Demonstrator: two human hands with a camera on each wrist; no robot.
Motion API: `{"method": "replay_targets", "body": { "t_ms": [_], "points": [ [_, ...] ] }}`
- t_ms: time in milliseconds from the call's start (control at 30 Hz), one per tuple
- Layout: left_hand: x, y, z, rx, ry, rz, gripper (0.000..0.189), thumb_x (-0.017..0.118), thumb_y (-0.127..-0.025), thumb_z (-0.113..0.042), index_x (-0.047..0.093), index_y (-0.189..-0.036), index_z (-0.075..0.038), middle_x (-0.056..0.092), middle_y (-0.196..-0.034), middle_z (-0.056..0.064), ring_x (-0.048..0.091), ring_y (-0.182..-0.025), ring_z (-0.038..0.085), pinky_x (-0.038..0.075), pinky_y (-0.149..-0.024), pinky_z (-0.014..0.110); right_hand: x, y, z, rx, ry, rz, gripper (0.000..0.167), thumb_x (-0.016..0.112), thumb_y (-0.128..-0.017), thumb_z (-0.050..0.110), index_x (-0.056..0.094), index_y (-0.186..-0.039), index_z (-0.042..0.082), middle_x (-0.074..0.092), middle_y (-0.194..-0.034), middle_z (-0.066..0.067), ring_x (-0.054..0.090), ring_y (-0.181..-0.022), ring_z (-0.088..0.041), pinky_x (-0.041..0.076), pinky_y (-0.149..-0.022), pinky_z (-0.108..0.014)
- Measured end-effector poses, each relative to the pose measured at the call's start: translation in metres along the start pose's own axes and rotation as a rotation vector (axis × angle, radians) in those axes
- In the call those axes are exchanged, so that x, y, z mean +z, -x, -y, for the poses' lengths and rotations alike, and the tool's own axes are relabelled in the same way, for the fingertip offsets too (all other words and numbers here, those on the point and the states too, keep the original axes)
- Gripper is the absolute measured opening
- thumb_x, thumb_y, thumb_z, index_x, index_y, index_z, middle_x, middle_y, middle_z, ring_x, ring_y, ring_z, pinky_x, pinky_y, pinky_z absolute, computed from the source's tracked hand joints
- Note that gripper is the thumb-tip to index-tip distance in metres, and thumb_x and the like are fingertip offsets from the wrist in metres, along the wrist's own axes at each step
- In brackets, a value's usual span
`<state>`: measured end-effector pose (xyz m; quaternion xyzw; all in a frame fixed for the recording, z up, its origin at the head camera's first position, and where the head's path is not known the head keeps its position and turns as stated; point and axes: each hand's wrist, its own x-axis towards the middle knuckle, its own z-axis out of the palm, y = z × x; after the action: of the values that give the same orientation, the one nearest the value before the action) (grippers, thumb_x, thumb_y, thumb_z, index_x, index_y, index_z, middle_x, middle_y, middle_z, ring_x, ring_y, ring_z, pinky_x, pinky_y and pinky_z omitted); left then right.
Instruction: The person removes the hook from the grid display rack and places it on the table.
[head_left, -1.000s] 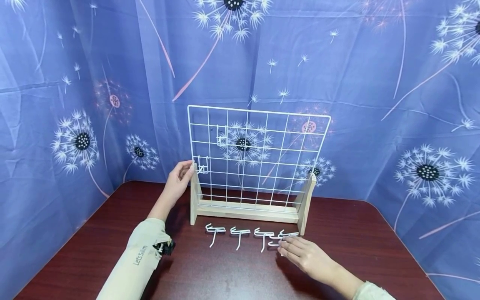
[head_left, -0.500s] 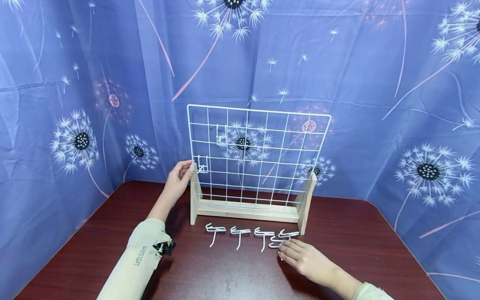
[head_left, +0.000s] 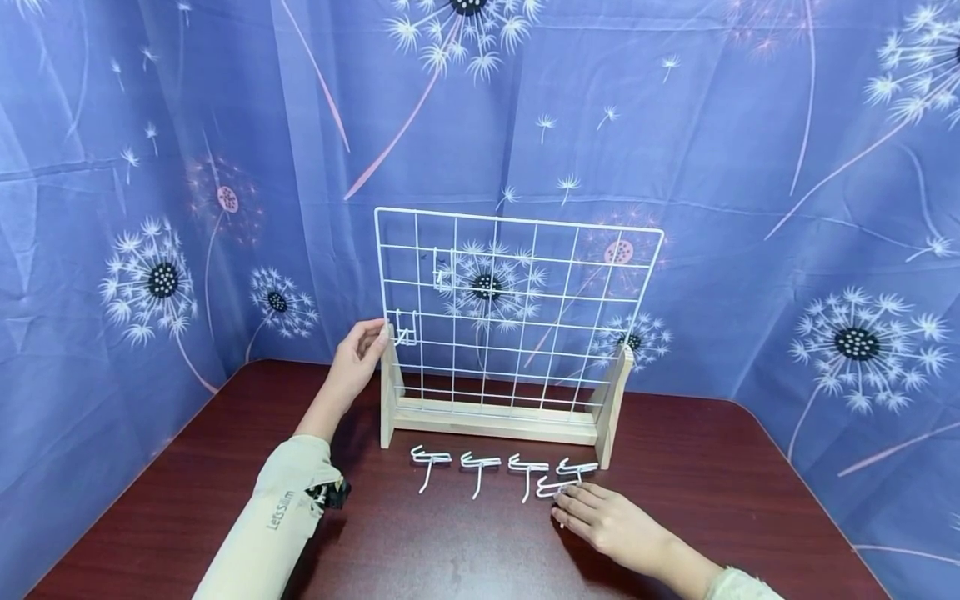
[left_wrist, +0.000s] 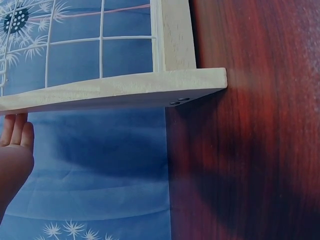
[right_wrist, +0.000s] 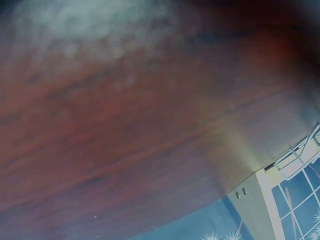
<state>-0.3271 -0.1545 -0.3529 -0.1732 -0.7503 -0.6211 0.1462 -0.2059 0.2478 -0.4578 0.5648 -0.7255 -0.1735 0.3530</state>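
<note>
A white wire grid rack (head_left: pixel 495 346) stands upright between wooden side boards. My left hand (head_left: pixel 358 354) holds the top of its left side board (head_left: pixel 387 387), and in the left wrist view the fingertips meet that board's outer face. Near the rack's right foot, my right hand (head_left: pixel 611 521) pinches a white wire hook (head_left: pixel 549 487); the fingers hide much of its stem. Several like hooks, among them the leftmost hook (head_left: pixel 429 458), lie in a row before the rack. Two more hang on the grid, an upper hook (head_left: pixel 442 275) and a lower hook (head_left: pixel 406 330).
A dark red-brown table (head_left: pixel 420 550) carries everything. Behind and at both sides hangs a blue curtain (head_left: pixel 637 158) with a dandelion print. The right wrist view is largely blurred table surface, with the right side board (right_wrist: pixel 255 205) at its lower right.
The hook at my right fingers has turned and shifted slightly toward me, away from the rightmost hook of the row. My left hand stays in place on the rack.
</note>
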Motion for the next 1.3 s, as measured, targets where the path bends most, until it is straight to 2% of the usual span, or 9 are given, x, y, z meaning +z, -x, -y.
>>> {"method": "replay_targets", "body": {
  "t_ms": [167,467,633,700,867,967,1100,1200,1300],
  "points": [
    [-0.001,0.000,-0.001,0.002,0.012,0.002,0.038,0.048,-0.100,-0.006,0.044,-0.133,0.012,0.051,-0.129,0.030,0.051,-0.106,0.011,0.041,-0.087,0.010,-0.002,0.000,0.002,-0.011,0.012,0.019,0.034,0.045,-0.086,0.022,0.072,-0.103,0.011,0.069,-0.108,-0.004,0.064,-0.100,-0.018,0.051,-0.086,-0.032],
    [0.000,0.001,0.002,0.015,-0.005,-0.002,0.037,0.048,-0.100,-0.005,0.043,-0.132,0.014,0.051,-0.128,0.032,0.052,-0.108,0.016,0.041,-0.086,0.010,-0.005,0.000,0.005,-0.028,0.015,0.039,0.033,0.047,-0.084,0.022,0.072,-0.103,0.012,0.068,-0.110,-0.005,0.063,-0.101,-0.017,0.051,-0.086,-0.031],
    [-0.001,-0.006,0.020,0.029,0.010,-0.009,0.037,0.048,-0.101,-0.007,0.044,-0.133,0.011,0.051,-0.128,0.031,0.052,-0.112,0.025,0.041,-0.086,0.010,-0.009,-0.003,0.005,-0.030,-0.003,-0.006,0.032,0.045,-0.086,0.018,0.072,-0.102,0.010,0.069,-0.109,-0.005,0.063,-0.101,-0.017,0.051,-0.084,-0.030],
    [-0.002,-0.009,0.029,0.025,0.013,-0.009,0.038,0.049,-0.101,-0.010,0.045,-0.134,0.009,0.051,-0.129,0.029,0.051,-0.115,0.029,0.041,-0.087,0.010,-0.010,-0.006,0.004,-0.008,-0.028,-0.026,0.032,0.044,-0.088,0.017,0.071,-0.102,0.009,0.069,-0.108,-0.005,0.063,-0.100,-0.017,0.051,-0.084,-0.031],
    [-0.003,-0.012,0.034,0.037,-0.009,-0.005,0.039,0.049,-0.101,-0.015,0.045,-0.134,0.007,0.052,-0.130,0.027,0.051,-0.117,0.028,0.041,-0.089,0.012,-0.011,-0.015,0.002,0.080,-0.080,-0.061,0.034,0.040,-0.091,0.013,0.071,-0.105,0.007,0.069,-0.108,-0.006,0.064,-0.101,-0.019,0.051,-0.087,-0.032],
    [-0.004,-0.012,0.034,0.033,-0.011,-0.009,0.039,0.050,-0.101,-0.015,0.046,-0.133,0.006,0.052,-0.130,0.026,0.051,-0.116,0.026,0.042,-0.089,0.013,-0.011,-0.021,0.001,0.138,-0.107,-0.083,0.035,0.038,-0.094,0.012,0.069,-0.107,0.006,0.068,-0.110,-0.007,0.064,-0.101,-0.021,0.050,-0.087,-0.032],
    [-0.003,-0.012,0.033,0.036,-0.015,-0.005,0.039,0.050,-0.101,-0.015,0.046,-0.134,0.006,0.052,-0.130,0.026,0.050,-0.117,0.029,0.041,-0.090,0.014,-0.008,-0.032,0.000,0.221,-0.151,-0.112,0.040,0.029,-0.103,0.010,0.069,-0.109,0.005,0.068,-0.112,-0.008,0.064,-0.101,-0.021,0.051,-0.087,-0.034],
    [-0.003,-0.012,0.033,0.038,-0.010,-0.001,0.039,0.050,-0.101,-0.014,0.045,-0.134,0.006,0.052,-0.130,0.027,0.050,-0.118,0.032,0.040,-0.090,0.013,-0.006,-0.040,-0.002,0.272,-0.173,-0.115,0.047,0.023,-0.107,0.017,0.068,-0.111,0.005,0.068,-0.113,-0.008,0.063,-0.103,-0.022,0.051,-0.088,-0.036],
    [-0.003,-0.012,0.033,0.037,0.001,-0.001,0.039,0.050,-0.101,-0.013,0.046,-0.134,0.007,0.052,-0.130,0.027,0.050,-0.118,0.031,0.040,-0.089,0.013,-0.006,-0.049,-0.005,0.299,-0.176,-0.121,0.045,0.026,-0.107,0.021,0.067,-0.115,0.004,0.067,-0.115,-0.009,0.062,-0.105,-0.023,0.050,-0.089,-0.038]
  ]
}}
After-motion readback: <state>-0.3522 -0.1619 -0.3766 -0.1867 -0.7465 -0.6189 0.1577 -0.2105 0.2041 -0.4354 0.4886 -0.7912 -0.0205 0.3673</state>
